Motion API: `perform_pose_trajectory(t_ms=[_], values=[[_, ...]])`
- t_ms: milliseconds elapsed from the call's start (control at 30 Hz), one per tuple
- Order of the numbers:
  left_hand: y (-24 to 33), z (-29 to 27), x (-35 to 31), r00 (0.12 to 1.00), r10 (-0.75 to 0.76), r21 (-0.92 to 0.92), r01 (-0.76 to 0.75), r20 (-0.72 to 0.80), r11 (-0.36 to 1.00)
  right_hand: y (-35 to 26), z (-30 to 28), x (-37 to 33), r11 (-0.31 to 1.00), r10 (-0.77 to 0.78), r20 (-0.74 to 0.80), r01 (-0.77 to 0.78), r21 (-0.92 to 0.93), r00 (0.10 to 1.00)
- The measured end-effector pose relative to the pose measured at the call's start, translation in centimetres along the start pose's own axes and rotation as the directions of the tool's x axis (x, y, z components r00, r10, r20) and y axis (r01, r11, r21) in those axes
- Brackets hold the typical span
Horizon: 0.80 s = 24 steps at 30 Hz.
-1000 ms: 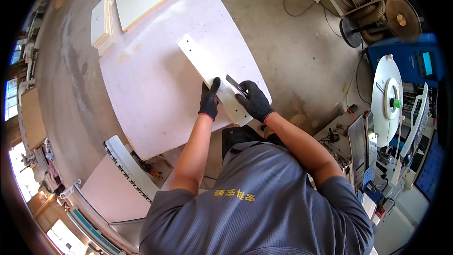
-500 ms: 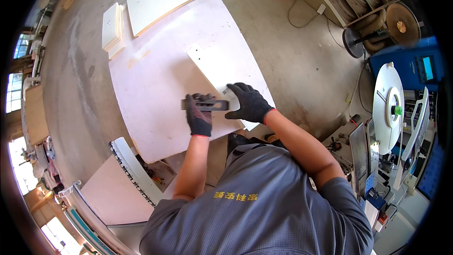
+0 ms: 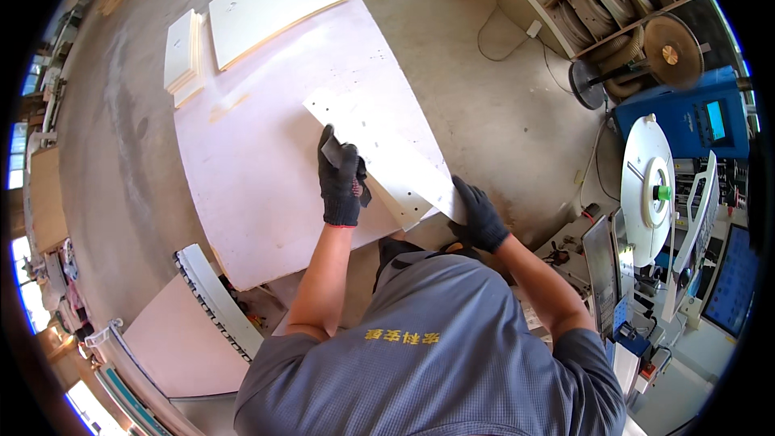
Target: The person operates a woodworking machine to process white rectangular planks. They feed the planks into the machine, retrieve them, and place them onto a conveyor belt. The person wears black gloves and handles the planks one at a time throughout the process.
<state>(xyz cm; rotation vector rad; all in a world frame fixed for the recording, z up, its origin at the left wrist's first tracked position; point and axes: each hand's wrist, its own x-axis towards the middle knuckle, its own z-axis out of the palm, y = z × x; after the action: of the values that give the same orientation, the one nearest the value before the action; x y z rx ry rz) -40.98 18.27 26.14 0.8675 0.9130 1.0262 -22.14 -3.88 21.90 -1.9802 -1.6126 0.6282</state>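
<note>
Gripping a white panel [image 3: 387,157] on the table [image 3: 258,186], the right hand [image 3: 478,216] clamps its end; left hand [image 3: 341,182] clasps a scraper [image 3: 355,163].

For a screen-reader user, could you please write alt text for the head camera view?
Seen from above, a person in black gloves works a long white drilled panel on a large pale worktable: the left hand presses a small dark tool to its edge, the right hand grips its near end.

A small bluish screen [image 3: 715,119] is glowing on the blue machine [image 3: 686,113] at right; a larger blue monitor [image 3: 733,281] is standing at the lower right edge.
</note>
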Motion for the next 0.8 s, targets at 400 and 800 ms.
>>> perform_pose_trajectory(t_ms=[400,800], values=[[-0.9,14.8,-7.9,0.786,0.0,0.412,-0.324,0.618,0.852,-0.8,-4.9,-13.0,0.926,0.234,-0.528,-0.352,-0.133,0.816],[-15.0,17.4,-12.4,0.423,-0.595,0.723,-0.279,0.683,0.631,6.6,-1.3,-41.0,0.218,0.615,-0.759,-0.879,0.425,-0.214]])
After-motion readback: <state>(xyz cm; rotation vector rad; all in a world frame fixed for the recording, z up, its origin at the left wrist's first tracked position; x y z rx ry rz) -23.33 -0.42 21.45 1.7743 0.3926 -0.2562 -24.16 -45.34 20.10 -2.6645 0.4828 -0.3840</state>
